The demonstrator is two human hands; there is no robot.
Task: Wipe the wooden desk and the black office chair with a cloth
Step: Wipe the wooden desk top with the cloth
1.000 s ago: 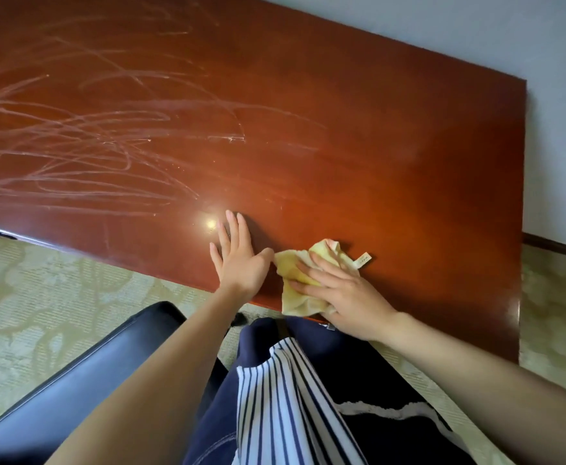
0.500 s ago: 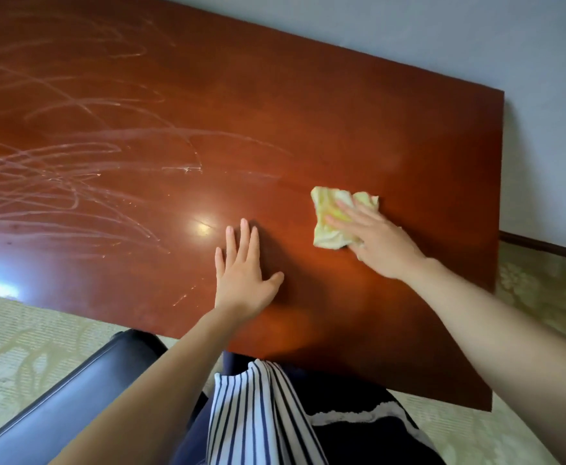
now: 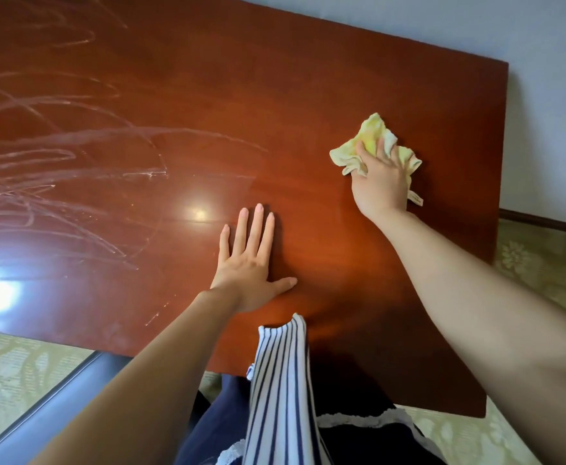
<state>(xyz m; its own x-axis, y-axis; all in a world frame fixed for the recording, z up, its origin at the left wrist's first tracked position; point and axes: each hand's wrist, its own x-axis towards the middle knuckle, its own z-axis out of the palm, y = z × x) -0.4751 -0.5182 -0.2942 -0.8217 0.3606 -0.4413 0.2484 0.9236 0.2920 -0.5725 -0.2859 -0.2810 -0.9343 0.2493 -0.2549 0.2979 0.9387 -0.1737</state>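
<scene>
Cloth (image 3: 372,142), pale yellow and crumpled, lay on the far right part of the desk (image 3: 207,95), well in from its near edge and not far from its right edge. The right hand (image 3: 380,182) lay on top of it, arm stretched forward, fingers (image 3: 360,150) spread and sunk into the folds, grasping the bunched fabric and pressing it to the wood. A small tag (image 3: 415,198) stuck out from under the heel of that hand.

The left hand (image 3: 246,263) lay flat on the desk nearer the person, palm down, fingers straight and close together, thumb out to the right; it held nothing and was well apart from the cloth.

Pale curved streaks (image 3: 56,169) crossed the left half of the reddish-brown top, and a bright spot of glare (image 3: 198,214) sat just beyond the left fingertips. The wood around the cloth looked plain and glossy.

Part of the black chair (image 3: 56,407) showed at the lower left, below the desk's near edge. A striped top (image 3: 281,380) hung at bottom centre. Patterned floor (image 3: 543,270) and a light wall (image 3: 543,95) showed to the right.
</scene>
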